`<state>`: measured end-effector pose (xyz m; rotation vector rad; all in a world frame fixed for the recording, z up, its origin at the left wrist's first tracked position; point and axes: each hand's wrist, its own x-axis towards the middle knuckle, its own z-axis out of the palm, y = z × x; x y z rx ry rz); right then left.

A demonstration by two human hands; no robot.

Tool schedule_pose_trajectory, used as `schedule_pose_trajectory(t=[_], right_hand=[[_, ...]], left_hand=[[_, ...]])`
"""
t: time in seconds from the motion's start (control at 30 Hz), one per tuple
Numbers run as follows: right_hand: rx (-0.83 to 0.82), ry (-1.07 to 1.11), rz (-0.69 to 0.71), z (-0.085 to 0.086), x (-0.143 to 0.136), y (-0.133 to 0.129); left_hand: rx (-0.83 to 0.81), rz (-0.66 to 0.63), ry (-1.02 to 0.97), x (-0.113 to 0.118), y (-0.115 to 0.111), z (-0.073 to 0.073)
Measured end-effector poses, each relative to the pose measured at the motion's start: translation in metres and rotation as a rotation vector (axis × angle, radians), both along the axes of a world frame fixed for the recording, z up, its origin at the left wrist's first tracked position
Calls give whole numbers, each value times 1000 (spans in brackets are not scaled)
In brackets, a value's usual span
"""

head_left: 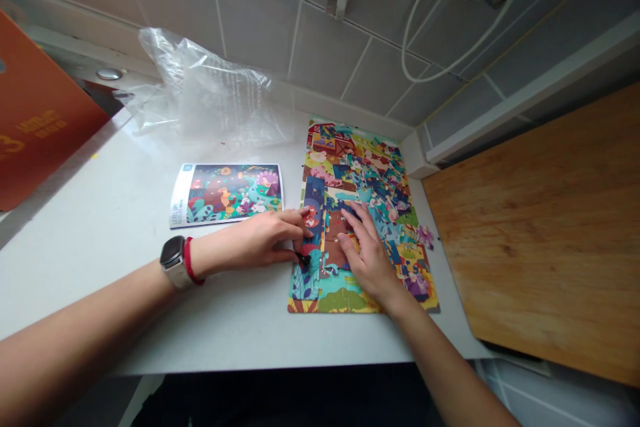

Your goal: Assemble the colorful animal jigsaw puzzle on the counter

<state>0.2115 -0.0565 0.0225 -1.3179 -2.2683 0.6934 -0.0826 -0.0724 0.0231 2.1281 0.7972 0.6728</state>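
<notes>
Brown puzzle pieces [333,230] are being put at risk of shifting by any sideways pressure, right hand [369,255] being held spread, grip of left hand [275,233] not being discernible.

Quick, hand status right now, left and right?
Left hand: partly curled at the left side of the jigsaw puzzle; whether it grips anything cannot be told.
Right hand: open over the jigsaw puzzle, nothing visibly gripped.
</notes>
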Motion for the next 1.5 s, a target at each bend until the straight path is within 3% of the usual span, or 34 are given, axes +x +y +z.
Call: schedule_pose_trajectory(t=[0.13,0.37,1.0,1.27,1.5], right_hand=[[4,-5,8,-10,-9,-1],[47,-26,50,-9,-9,3],[103,-229,188,19,-13,11],[178,-304,158,24,-27,15],[169,-78,89,9,-17,9]], left_hand=[[16,-10,35,0,1,-1],[31,-17,36,2,1,3],[15,-5,-1,3,0,4],[21,-7,34,2,0,6],[41,1,35,2,0,1]])
